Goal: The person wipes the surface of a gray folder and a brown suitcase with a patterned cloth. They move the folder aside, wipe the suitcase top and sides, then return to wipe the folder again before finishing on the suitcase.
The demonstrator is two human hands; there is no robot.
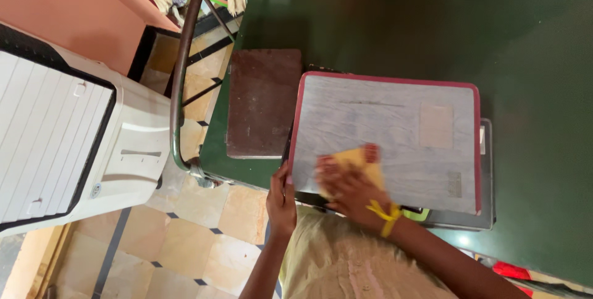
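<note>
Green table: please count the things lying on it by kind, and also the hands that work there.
Grey board with red rim: 1
Brown slab: 1
Dark flat case under the board: 1
Yellow cloth: 1
Hands: 2, left hand and right hand
Total: 6

The table (531, 58) was dark green; on it lay a grey, faintly streaked board (395, 132) edged in dark red, and a plain brown slab (262, 101). The cloth (364, 160) was yellow with red corners, the wrist band (388, 214) yellow, the floor (185, 249) tan tiles with dark lines
</note>
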